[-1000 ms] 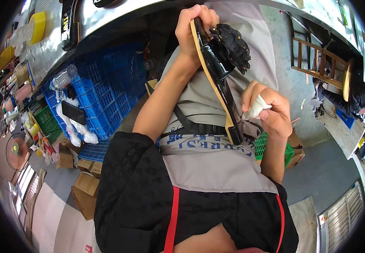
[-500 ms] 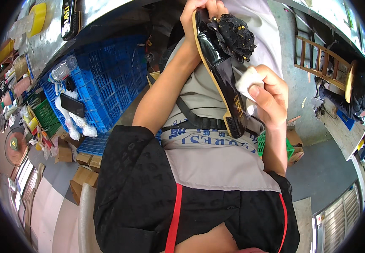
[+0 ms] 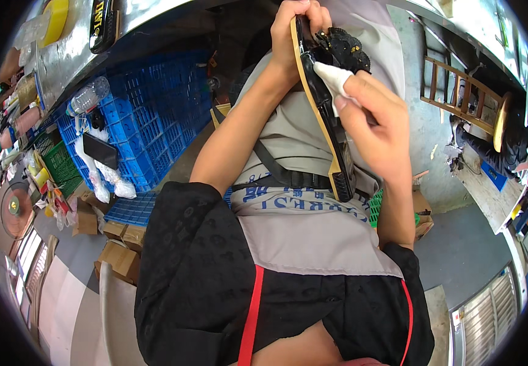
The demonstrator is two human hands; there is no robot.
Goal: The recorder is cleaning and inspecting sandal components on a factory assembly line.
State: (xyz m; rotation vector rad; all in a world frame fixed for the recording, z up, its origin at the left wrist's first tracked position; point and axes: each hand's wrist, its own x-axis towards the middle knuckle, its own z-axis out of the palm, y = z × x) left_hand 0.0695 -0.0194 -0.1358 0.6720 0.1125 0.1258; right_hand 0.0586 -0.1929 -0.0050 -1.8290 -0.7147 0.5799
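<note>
Nearest the camera is the person's own body, a black sleeve and a grey apron (image 3: 312, 244) with a red stripe running down below it. Over the apron the right hand (image 3: 377, 128) has climbed since a second ago, when it sat low beside the heel end of the sandal; its fingers are now closed in a pinch on a small white cloth (image 3: 336, 79), pressing it against the upper part of the shoe. The black sandal with a tan sole edge (image 3: 328, 122) stands nearly on end in front of the chest, heel end down by the apron strap, with a black ornament near its top. The left hand (image 3: 294, 36) is wrapped shut around the toe end, as before. Farther left, blue plastic crates (image 3: 148, 122) sit under the bench, cardboard boxes (image 3: 120, 259) lie on the floor, and a wooden ladder-back frame (image 3: 459, 91) stands at far right
</note>
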